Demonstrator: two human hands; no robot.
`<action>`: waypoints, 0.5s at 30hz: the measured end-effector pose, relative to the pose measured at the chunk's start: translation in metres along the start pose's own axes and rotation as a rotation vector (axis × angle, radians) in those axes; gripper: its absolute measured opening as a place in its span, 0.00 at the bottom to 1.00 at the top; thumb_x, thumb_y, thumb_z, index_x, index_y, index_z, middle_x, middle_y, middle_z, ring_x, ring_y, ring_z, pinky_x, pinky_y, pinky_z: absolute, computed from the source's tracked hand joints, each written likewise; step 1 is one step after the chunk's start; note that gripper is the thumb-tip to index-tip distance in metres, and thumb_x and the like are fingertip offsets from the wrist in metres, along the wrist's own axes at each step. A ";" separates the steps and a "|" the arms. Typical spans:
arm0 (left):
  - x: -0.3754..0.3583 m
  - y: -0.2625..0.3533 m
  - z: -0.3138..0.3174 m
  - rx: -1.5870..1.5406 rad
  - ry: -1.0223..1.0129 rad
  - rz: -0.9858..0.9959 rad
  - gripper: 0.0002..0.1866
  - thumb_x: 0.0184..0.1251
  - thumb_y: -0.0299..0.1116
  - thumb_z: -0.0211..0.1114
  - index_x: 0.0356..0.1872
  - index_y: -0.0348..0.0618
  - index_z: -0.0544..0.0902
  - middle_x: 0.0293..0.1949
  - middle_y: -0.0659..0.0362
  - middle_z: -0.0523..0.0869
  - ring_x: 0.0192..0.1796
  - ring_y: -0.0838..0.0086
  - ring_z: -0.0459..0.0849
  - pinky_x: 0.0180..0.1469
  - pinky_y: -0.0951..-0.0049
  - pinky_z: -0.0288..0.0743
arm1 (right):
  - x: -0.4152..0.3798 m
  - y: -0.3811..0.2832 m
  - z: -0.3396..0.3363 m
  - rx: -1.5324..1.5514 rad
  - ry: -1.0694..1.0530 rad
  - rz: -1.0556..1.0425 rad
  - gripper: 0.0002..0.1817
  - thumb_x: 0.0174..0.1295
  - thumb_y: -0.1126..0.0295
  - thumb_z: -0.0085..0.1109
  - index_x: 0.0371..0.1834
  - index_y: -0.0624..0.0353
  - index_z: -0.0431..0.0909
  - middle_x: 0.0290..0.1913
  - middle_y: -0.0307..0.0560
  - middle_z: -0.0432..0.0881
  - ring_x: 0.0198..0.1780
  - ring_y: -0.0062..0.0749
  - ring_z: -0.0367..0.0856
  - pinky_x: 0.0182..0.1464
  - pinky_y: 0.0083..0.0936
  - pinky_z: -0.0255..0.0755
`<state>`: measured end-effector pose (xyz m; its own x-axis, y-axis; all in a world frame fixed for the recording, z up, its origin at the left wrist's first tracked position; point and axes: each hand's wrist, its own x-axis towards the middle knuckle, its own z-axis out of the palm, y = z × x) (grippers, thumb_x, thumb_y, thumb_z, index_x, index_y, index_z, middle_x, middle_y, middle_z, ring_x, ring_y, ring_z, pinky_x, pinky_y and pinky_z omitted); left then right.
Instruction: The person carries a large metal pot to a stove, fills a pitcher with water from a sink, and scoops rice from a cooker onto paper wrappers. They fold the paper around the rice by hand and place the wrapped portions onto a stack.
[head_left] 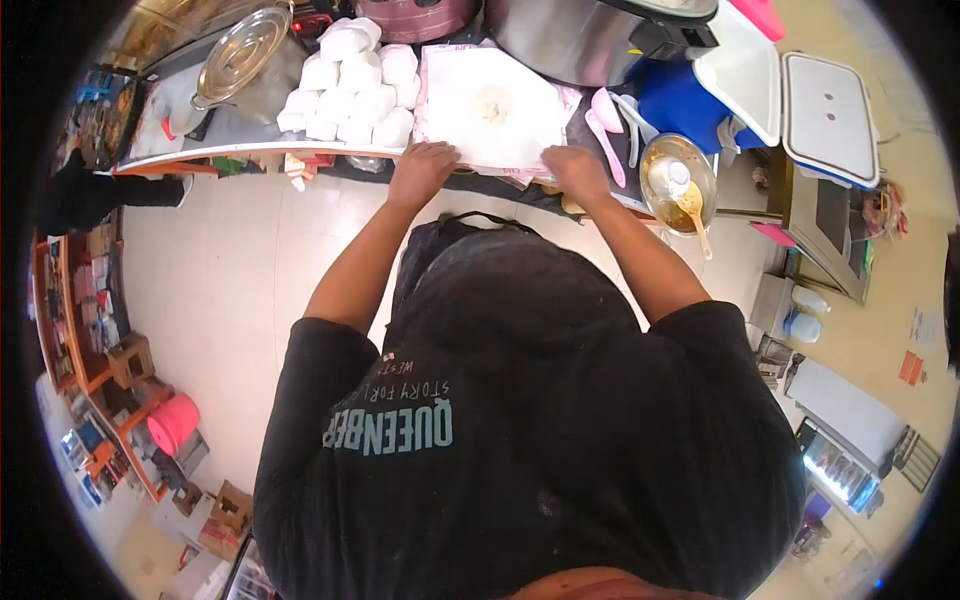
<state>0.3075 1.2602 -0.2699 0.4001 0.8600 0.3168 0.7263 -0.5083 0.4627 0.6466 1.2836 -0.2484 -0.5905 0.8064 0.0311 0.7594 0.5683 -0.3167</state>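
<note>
White paper lies on the counter between stacked packets and a pink spoon, with a pale mound near its middle. Left hand and right hand, both partly curled, are at its near corners; I cannot tell whether they grip it.

Food shop, I'd say: big steel cooker beyond the right hand, stocked shelves way left of the left hand.

Flat white sheet, pale patch near centre
</note>
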 end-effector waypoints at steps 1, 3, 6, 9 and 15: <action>0.003 -0.001 -0.004 -0.003 -0.011 0.008 0.11 0.67 0.35 0.68 0.47 0.45 0.89 0.47 0.56 0.91 0.55 0.61 0.87 0.63 0.56 0.75 | 0.003 0.001 0.004 0.039 0.184 -0.056 0.11 0.69 0.67 0.57 0.44 0.58 0.87 0.46 0.49 0.89 0.47 0.45 0.87 0.56 0.42 0.77; 0.012 -0.002 -0.015 -0.067 0.004 -0.026 0.09 0.68 0.34 0.67 0.44 0.44 0.89 0.41 0.53 0.91 0.47 0.60 0.89 0.56 0.57 0.79 | 0.003 0.005 0.003 0.152 0.167 0.035 0.10 0.69 0.67 0.58 0.43 0.58 0.87 0.45 0.50 0.89 0.47 0.47 0.87 0.55 0.42 0.77; 0.024 -0.008 -0.018 -0.153 -0.077 -0.230 0.10 0.68 0.37 0.68 0.40 0.42 0.89 0.37 0.52 0.91 0.43 0.58 0.89 0.50 0.59 0.82 | 0.005 -0.006 -0.015 0.270 0.202 0.112 0.09 0.68 0.67 0.61 0.42 0.60 0.87 0.43 0.52 0.89 0.46 0.51 0.86 0.52 0.42 0.76; 0.040 -0.008 -0.023 -0.361 -0.063 -0.444 0.09 0.66 0.36 0.72 0.37 0.40 0.89 0.32 0.52 0.91 0.39 0.60 0.90 0.45 0.64 0.82 | 0.014 -0.011 -0.025 0.326 0.243 0.142 0.09 0.66 0.67 0.64 0.41 0.61 0.86 0.43 0.53 0.88 0.45 0.53 0.85 0.51 0.42 0.77; 0.053 -0.017 -0.022 -0.623 -0.096 -0.607 0.12 0.58 0.30 0.78 0.40 0.40 0.86 0.36 0.55 0.90 0.42 0.66 0.88 0.49 0.67 0.80 | 0.023 -0.010 -0.031 0.416 0.184 0.266 0.08 0.65 0.67 0.66 0.39 0.62 0.84 0.42 0.55 0.87 0.45 0.54 0.85 0.51 0.42 0.76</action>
<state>0.3041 1.3139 -0.2427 0.1093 0.9758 -0.1894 0.4025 0.1308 0.9060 0.6334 1.3017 -0.2148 -0.3064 0.9505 0.0524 0.6816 0.2574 -0.6850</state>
